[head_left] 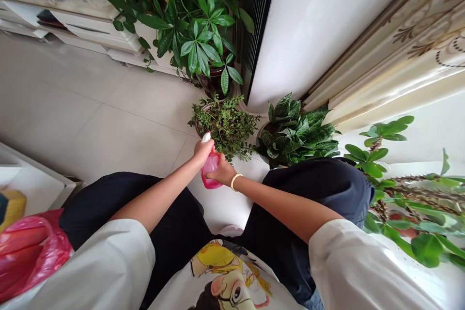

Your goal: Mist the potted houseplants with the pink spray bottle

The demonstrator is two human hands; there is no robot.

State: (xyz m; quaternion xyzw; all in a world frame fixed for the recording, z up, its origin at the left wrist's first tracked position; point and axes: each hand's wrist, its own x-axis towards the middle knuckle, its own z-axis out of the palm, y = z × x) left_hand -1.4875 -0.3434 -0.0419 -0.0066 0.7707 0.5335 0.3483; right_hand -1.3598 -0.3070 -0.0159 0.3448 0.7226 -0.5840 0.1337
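A pink see-through spray bottle (209, 181) with a white and red spray head is between my two hands, in front of my knees. Closed around its neck and spray head is my left hand (204, 149). My right hand (222, 172), with a pale band at the wrist, grips the bottle's body from the right. Just beyond the bottle stands a low bushy plant (227, 123) with small leaves, in a round pot. Whether any spray is coming out cannot be seen.
Behind the bushy plant rises a taller plant (198, 53) in a dark pot. A broad-leaved potted plant (298, 131) stands right, beside a thorny plant (381, 179). A white cabinet (90, 26), white upright unit (301, 24), curtain (399, 53) and pink plastic bag (32, 256) surround me.
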